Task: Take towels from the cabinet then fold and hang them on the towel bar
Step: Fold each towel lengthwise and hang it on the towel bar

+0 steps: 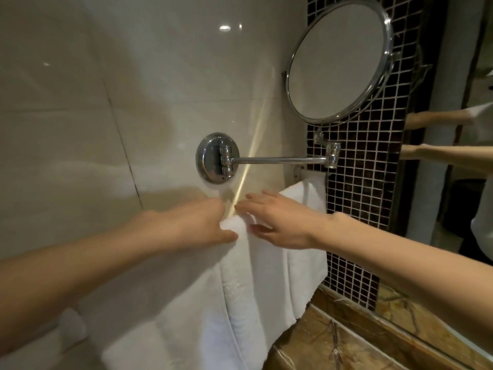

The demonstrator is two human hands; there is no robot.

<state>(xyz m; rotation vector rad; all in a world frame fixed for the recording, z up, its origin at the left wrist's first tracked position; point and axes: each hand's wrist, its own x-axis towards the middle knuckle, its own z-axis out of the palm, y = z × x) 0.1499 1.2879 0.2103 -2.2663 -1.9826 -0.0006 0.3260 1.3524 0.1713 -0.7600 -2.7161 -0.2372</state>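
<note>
With our left hand (192,222) pinching the top fold of the white towel (256,284) draped over the towel bar (310,172) by the wall, and our right hand (282,225) flat, fingers straight, upon it, we should smooth rightward, levelling the hanging edges.

Glossy cream wall tiles (80,102) across the left and centre of the frame, thin dark grout lines, a lamp glint (225,28) near the top. Upper right, a round chrome mirror (338,62) on a swing arm (280,160) from a round wall plate (210,158) at centre. Behind, a dark mosaic strip (360,196); lower right, a brown marble counter (333,332)
</note>
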